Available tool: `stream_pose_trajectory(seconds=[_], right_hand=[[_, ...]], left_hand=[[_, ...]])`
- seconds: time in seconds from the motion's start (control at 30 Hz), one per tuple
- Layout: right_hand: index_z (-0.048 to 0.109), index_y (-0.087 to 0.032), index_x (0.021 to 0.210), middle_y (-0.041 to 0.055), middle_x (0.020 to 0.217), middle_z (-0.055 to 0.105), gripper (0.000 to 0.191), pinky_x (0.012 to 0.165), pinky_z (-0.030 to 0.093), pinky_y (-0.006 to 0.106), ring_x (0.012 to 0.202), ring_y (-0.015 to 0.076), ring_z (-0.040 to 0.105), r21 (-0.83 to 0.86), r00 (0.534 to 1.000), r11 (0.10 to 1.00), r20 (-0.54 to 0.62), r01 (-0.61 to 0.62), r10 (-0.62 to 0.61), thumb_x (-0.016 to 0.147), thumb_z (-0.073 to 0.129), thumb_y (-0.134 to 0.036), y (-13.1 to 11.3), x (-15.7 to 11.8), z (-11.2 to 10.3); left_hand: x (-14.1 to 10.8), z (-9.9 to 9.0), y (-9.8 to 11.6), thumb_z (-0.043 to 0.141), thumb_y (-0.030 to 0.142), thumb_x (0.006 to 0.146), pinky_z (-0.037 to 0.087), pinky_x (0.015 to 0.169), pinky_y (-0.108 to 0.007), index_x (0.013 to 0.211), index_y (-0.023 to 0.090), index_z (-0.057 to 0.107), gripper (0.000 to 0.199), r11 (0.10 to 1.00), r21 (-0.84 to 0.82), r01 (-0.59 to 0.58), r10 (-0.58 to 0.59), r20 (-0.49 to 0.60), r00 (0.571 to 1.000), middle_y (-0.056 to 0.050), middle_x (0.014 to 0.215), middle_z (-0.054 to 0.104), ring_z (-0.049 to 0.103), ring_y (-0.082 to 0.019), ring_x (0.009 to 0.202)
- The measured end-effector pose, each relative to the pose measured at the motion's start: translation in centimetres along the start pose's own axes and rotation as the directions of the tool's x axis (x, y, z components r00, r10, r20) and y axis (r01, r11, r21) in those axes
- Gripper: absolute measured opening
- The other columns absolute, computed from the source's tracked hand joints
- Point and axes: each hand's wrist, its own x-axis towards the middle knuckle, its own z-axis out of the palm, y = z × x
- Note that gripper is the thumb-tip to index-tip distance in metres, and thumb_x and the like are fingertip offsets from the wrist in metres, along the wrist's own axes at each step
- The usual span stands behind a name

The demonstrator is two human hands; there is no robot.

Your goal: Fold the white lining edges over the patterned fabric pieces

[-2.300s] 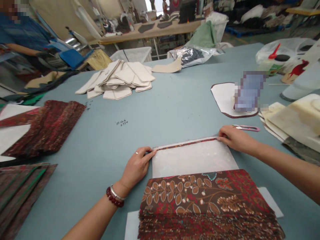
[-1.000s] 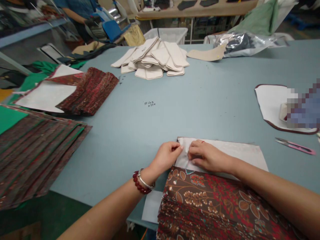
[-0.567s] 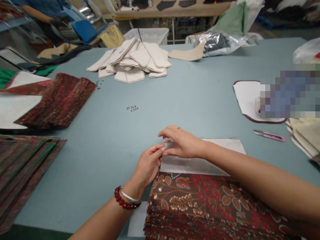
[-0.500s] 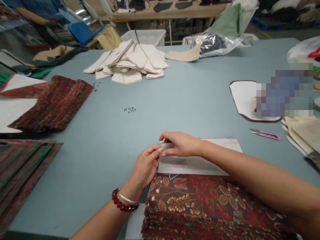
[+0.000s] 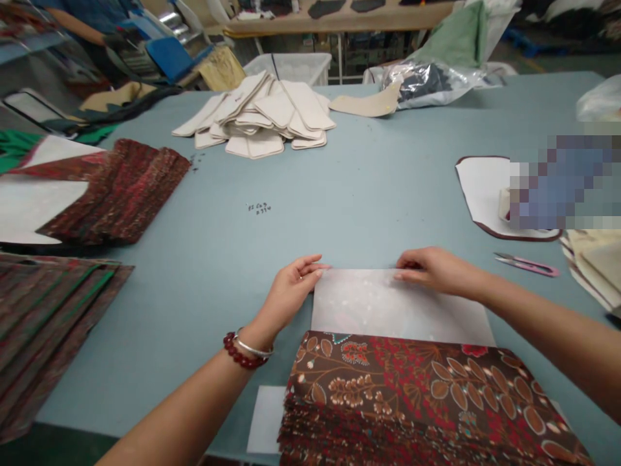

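A pale fabric piece (image 5: 359, 301) with faint spots lies along the far edge of a thick stack of brown floral fabric (image 5: 407, 382). My left hand (image 5: 291, 288), with a red bead bracelet and a silver bangle at the wrist, has the piece's far left corner between thumb and fingers. Farther right, my right hand (image 5: 436, 272) pinches the far edge of the same piece, its fingers curled behind it. A white sheet (image 5: 266, 417) sticks out from under the stack on the left.
Pink-handled thread snips (image 5: 528, 264) and a white panel with dark binding (image 5: 480, 188) lie on the right. Cream panels (image 5: 257, 120) are heaped at the back. Folded patterned fabric (image 5: 126, 194) and layered dark pieces (image 5: 43, 330) lie on the left. A person stands far left.
My right hand has moved right along the pale piece's far edge, away from my left hand. The piece now lies more exposed. The view has shifted slightly.
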Motion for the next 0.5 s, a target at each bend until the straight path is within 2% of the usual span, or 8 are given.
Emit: stream_pose_trajectory(seconds=[0.07, 0.1, 0.17, 0.33, 0.5], right_hand=[[0.072, -0.018, 0.099, 0.007, 0.088, 0.068, 0.019, 0.073, 0.049, 0.034, 0.079, 0.0191, 0.061, 0.035, 0.993, 0.996, -0.08, 0.085, -0.082, 0.096, 0.058, -0.031, -0.6, 1.0, 1.3], [0.072, -0.019, 0.102, 0.008, 0.092, 0.067, 0.019, 0.077, 0.049, 0.035, 0.084, 0.02, 0.061, 0.05, 0.982, 0.989, -0.136, 0.141, -0.133, 0.097, 0.055, -0.026, -0.8, 1.3, 2.0], [0.072, -0.021, 0.109, 0.0091, 0.097, 0.066, 0.024, 0.082, 0.049, 0.038, 0.09, 0.021, 0.061, 0.063, 0.948, 0.97, -0.238, 0.234, -0.213, 0.098, 0.05, -0.021, -0.8, 1.6, 3.2], [0.071, -0.025, 0.114, 0.0084, 0.097, 0.06, 0.031, 0.079, 0.048, 0.037, 0.092, 0.0214, 0.057, -0.032, 0.894, 0.944, -0.312, 0.329, -0.323, 0.101, 0.044, -0.019, 0.4, 0.8, 4.6], [0.067, -0.023, 0.118, 0.0098, 0.102, 0.059, 0.033, 0.079, 0.042, 0.037, 0.091, 0.0224, 0.05, -0.237, 0.872, 0.892, -0.222, 0.386, -0.436, 0.104, 0.038, -0.018, 0.7, 0.1, 4.5]], left_hand=[[1.0, -0.5, 0.2, 0.067, 0.022, 0.085, 0.05, 0.084, -0.032, 0.108, 0.018, 0.07, 0.024, 0.931, 0.303, -0.205, 0.197, 0.056, 0.979, -0.007, 0.097, 0.071, 0.064, -0.017, 0.089], [1.4, -0.7, 0.2, 0.064, 0.02, 0.087, 0.049, 0.083, -0.033, 0.104, 0.019, 0.071, 0.019, 0.853, 0.429, -0.296, 0.276, 0.11, 0.955, -0.006, 0.095, 0.07, 0.063, -0.017, 0.088], [1.9, -1.2, 0.0, 0.06, 0.018, 0.089, 0.048, 0.081, -0.033, 0.099, 0.019, 0.072, 0.016, 0.703, 0.565, -0.432, 0.375, 0.222, 0.9, -0.006, 0.091, 0.067, 0.061, -0.017, 0.086], [2.2, -2.4, -1.5, 0.051, 0.015, 0.096, 0.049, 0.081, -0.032, 0.103, 0.021, 0.072, 0.023, 0.551, 0.58, -0.599, 0.488, 0.358, 0.796, -0.006, 0.095, 0.063, 0.06, -0.017, 0.091], [2.2, -3.6, -2.3, 0.049, 0.02, 0.1, 0.048, 0.081, -0.034, 0.107, 0.022, 0.072, 0.025, 0.301, 0.632, -0.714, 0.499, 0.534, 0.683, -0.008, 0.098, 0.063, 0.056, -0.019, 0.091]])
